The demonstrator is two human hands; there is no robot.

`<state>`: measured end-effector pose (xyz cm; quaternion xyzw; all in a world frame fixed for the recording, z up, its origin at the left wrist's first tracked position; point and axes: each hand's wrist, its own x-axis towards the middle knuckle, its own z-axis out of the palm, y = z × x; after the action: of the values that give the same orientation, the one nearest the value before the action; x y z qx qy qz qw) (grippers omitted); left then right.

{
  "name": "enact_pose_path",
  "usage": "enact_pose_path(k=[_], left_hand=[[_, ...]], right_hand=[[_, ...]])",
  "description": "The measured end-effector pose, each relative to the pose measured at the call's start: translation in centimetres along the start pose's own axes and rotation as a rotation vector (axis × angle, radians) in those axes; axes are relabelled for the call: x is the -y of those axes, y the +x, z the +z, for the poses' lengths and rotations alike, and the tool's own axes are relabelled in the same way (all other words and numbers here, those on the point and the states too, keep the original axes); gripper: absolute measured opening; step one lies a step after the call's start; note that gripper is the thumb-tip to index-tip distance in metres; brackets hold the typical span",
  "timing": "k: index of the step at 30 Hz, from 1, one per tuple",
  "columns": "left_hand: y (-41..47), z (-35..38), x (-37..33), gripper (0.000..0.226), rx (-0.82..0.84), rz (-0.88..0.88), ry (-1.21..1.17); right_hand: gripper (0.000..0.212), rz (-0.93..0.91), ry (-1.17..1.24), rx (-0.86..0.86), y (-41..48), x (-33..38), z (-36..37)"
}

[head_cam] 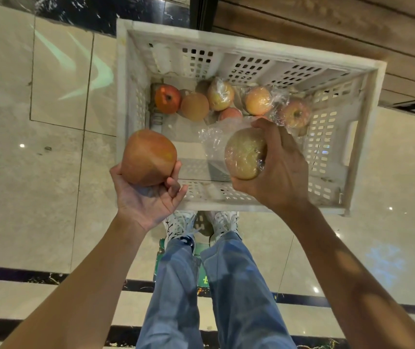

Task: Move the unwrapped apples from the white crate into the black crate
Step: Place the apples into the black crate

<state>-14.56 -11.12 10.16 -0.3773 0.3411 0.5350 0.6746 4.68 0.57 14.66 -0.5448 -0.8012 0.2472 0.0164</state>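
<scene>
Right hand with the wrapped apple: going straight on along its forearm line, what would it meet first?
Probably the loose clear plastic just ahead of the right hand and its wrapped apple, then the brownish apple in the white crate. Depth is unclear; it may pass above them.

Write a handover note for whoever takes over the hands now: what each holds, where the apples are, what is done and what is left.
Left hand: holds a bare apple by the near left corner of the white crate.
Right hand: grips a film-wrapped apple over the crate.
In the crate: a bare red apple at the far left, and wrapped apples in the middle and right.
Black crate: out of view, so the count moved is unknown.
Left: take the bare apple to the black crate. The wrapped one probably needs unwrapping or putting back.
</scene>
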Motion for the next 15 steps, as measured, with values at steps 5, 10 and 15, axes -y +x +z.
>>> enact_pose_path(k=[5,10,15], left_hand=[[0.1,0.1,0.4,0.096,-0.008,0.002,0.003],[0.2,0.1,0.6,0.080,0.030,-0.020,0.046],[0.4,0.4,0.6,0.088,0.012,0.005,0.067]], right_hand=[[0.094,0.014,0.004,-0.098,-0.5,-0.3,1.2],[0.093,0.156,0.110,-0.099,-1.2,-0.6,1.7],[0.089,0.477,0.259,0.005,-1.1,-2.1,3.6]])
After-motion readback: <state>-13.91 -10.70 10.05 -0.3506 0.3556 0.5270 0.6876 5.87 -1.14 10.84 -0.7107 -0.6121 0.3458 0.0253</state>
